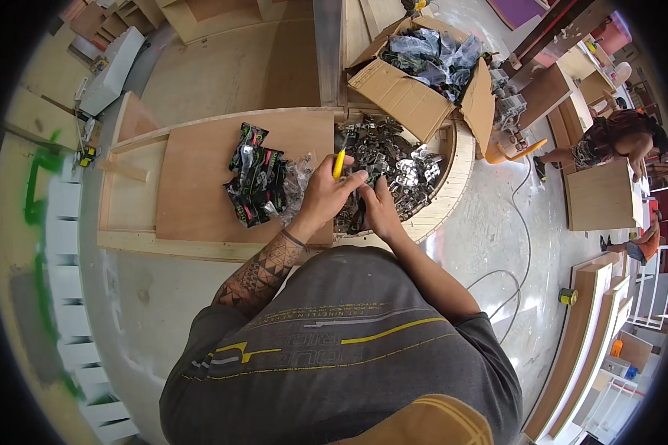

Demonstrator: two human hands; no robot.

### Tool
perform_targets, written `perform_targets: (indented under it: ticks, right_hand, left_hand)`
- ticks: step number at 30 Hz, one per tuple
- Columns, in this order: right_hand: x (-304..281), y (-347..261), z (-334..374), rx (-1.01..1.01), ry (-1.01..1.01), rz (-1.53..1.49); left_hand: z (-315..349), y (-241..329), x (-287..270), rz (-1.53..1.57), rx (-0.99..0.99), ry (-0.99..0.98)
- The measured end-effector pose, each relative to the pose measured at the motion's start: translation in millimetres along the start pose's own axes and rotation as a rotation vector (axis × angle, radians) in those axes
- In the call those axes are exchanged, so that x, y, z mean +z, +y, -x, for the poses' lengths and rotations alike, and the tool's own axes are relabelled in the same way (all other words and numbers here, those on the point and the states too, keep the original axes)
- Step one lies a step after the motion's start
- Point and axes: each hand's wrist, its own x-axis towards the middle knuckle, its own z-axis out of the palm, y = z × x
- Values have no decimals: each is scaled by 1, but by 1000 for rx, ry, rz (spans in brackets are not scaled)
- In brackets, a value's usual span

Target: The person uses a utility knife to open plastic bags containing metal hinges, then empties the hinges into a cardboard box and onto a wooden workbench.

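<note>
My left hand (325,194) is closed round a yellow utility knife (339,165), its tip pointing away from me. Close beside it, my right hand (381,212) has its fingers bent together, and the two thumbs almost meet. Whatever is between the right fingers is small, dark and partly hidden. Both hands are above a heap of metal cabinet hinges (412,172) in a round-ended wooden frame (453,194). Left of my hands, several black printed plastic packets (258,176) lie next to crumpled clear plastic (297,180).
The packets rest on a brown wooden panel (193,178). Beyond the hinges stands an open cardboard box (402,100) full of plastic-wrapped packets (434,59). A hose (528,245) trails over the floor at right. A person (616,137) bends over a wooden cabinet (601,194) farther right.
</note>
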Motion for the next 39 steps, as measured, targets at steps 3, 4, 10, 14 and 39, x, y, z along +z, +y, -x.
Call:
perform_targets:
  ticks: [3,4,10,14,39]
  right_hand:
    - [5,31,-9,-121,123,30]
    - [5,16,-2,-86,99,0]
    - [-16,31,1,-229,-66,62]
    - [1,23,-12,-147,-331,-695]
    - [3,11,-15,-280,88,-275]
  left_hand:
    - [1,6,-7,-10,-105,-100]
    - [3,2,-11,-48,-83,-141]
    - [-1,2,-19,-230,-3,-174]
    - [-2,0,-26,-321,-80,-121]
    - [0,12,-29,-115,-83,-351]
